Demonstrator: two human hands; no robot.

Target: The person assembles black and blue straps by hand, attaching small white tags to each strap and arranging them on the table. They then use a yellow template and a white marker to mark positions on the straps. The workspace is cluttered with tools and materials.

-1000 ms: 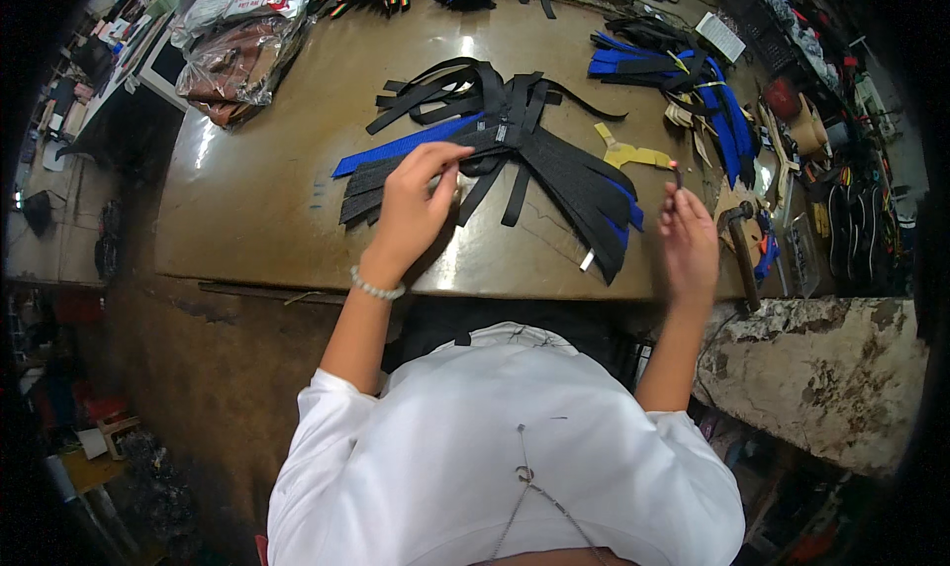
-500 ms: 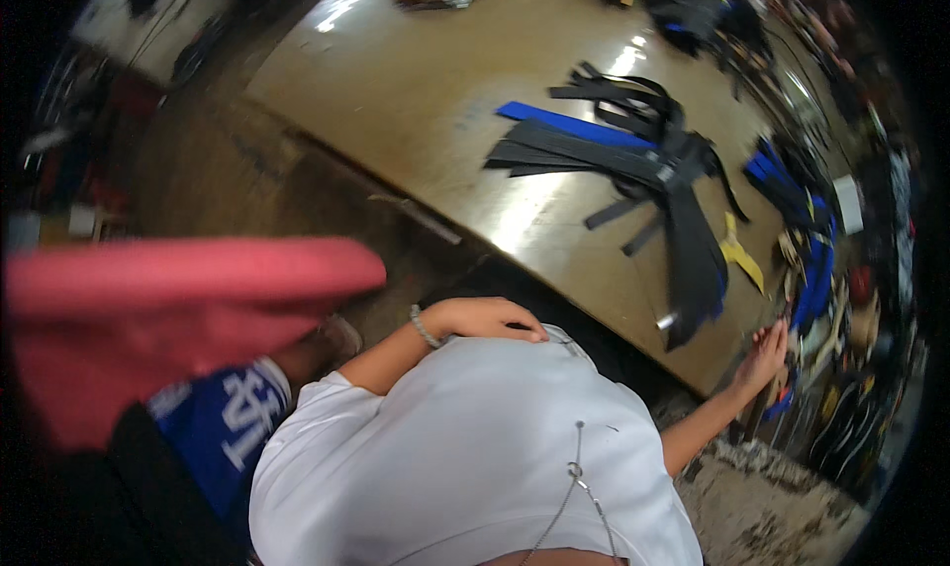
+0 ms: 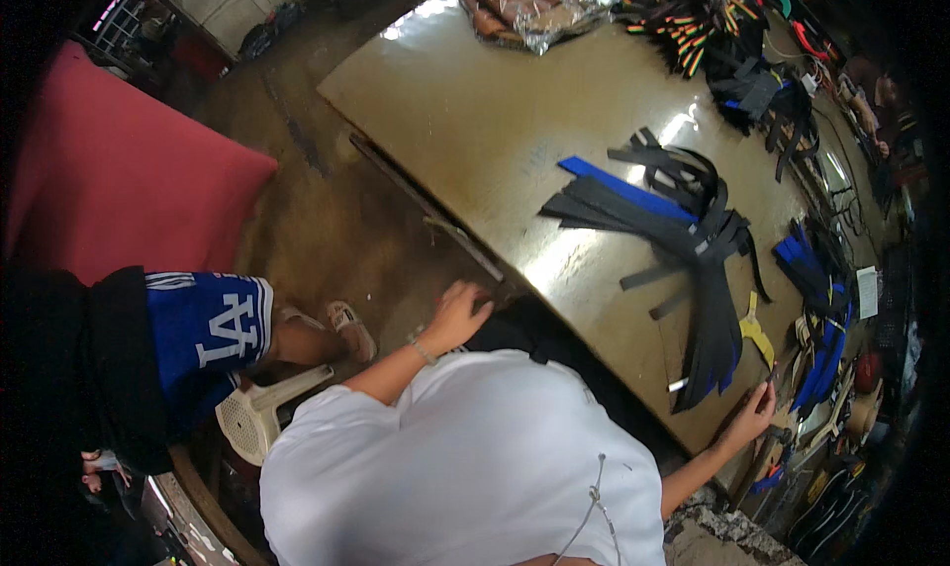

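My left hand (image 3: 458, 316) hovers in front of my body, off the table's near edge, with its fingers loosely bent, thumb apart and nothing in it. At the table's right end my right hand (image 3: 749, 420) has its fingers drawn together around something small and dark, too small to name. Just beyond those fingertips lies a yellow Y-shaped piece (image 3: 758, 343). Left of it, a bundle of black straps (image 3: 705, 309) spreads over the brown table (image 3: 475, 141), with a blue strap (image 3: 623, 187) among them. Blue and black straps (image 3: 821, 353) lie to the right of my right hand.
A plastic-wrapped brown bundle (image 3: 524, 12) and black straps with coloured tips (image 3: 693, 32) occupy the far side. To the left are a person in blue shorts (image 3: 213, 319), a beige plastic stool (image 3: 262, 408) and a large red sheet-like thing (image 3: 129, 170). Tools and cords crowd the right edge.
My view has shifted, so the table and straps sit lower and farther right. My left hand has lifted away from my shirt. My right hand's outstretched fingers have drawn together. The red thing appears farther back.
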